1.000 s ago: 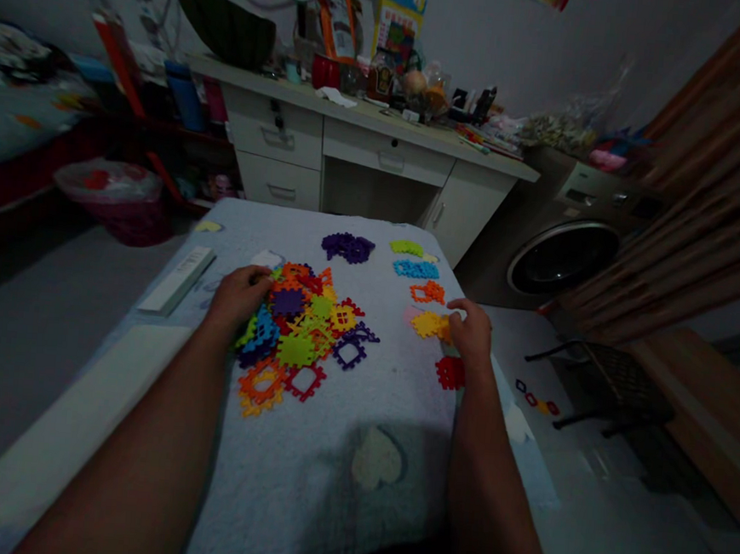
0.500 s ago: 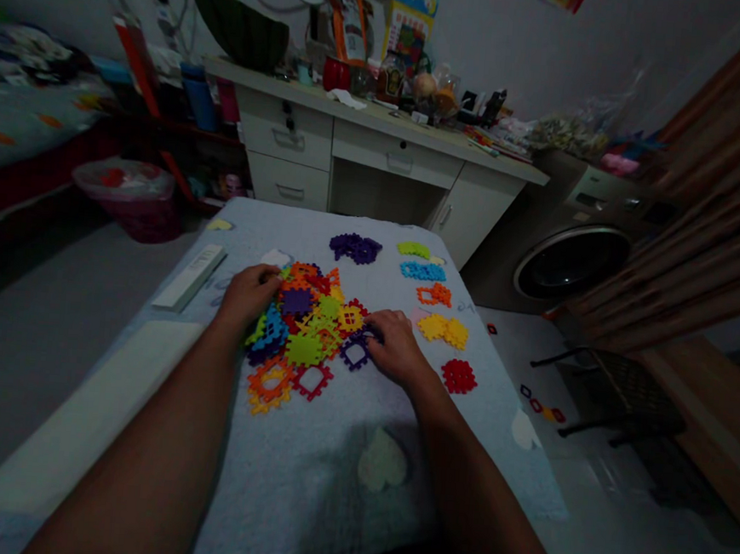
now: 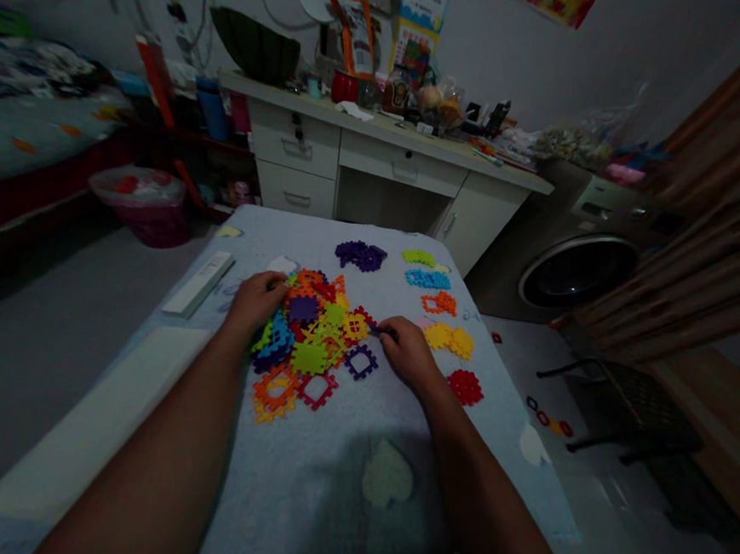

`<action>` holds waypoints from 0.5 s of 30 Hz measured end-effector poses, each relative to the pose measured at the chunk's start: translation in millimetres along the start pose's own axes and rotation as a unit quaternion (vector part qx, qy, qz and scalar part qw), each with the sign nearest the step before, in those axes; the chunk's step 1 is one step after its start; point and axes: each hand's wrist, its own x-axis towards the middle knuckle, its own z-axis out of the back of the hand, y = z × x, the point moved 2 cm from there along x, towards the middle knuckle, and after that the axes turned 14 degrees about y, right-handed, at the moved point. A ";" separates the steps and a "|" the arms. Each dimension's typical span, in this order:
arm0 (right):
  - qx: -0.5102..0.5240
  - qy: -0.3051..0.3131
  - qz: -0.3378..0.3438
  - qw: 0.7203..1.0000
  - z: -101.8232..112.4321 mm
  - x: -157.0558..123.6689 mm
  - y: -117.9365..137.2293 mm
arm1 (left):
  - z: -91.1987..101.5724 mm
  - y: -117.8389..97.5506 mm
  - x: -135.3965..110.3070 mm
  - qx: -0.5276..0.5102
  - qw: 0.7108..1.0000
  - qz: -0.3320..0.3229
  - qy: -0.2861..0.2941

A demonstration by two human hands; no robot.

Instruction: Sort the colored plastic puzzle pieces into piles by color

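Note:
A heap of mixed-colour plastic interlocking tiles point(image 3: 309, 358) with notched edges lies mid-table. My left hand point(image 3: 257, 302) rests at the heap's left side, its fingers loosely curved against the pieces, with no tile visibly gripped. To the right of the heap, my right hand point(image 3: 408, 348) pinches a dark purple tile point(image 3: 375, 329), seen nearly edge-on. Just below it lies a purple frame tile point(image 3: 362, 362). Separate groups stand by colour: purple tiles point(image 3: 360, 256) at the back, then green point(image 3: 418, 257), blue point(image 3: 427, 279), orange point(image 3: 438, 303), yellow point(image 3: 450, 340) and red tiles point(image 3: 465, 388) down the right side.
A long white box point(image 3: 198, 285) and a pale flat strip point(image 3: 103, 418) lie along the cloth-covered table's left side. Behind stands a cluttered white desk point(image 3: 296, 152), with a washing machine point(image 3: 577, 251) at right. Several tiles point(image 3: 549, 421) lie on the floor near a stool point(image 3: 635, 409).
My right hand has lifted slightly away from the purple frame tile and now holds another purple tile. My left hand stays at the heap. The camera view has shifted a little.

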 end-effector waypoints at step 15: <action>0.142 -0.151 -0.078 0.975 11.6 141.3 -20.5 | -2.9 9.5 5.2 0.004 1.000 -0.023 0.003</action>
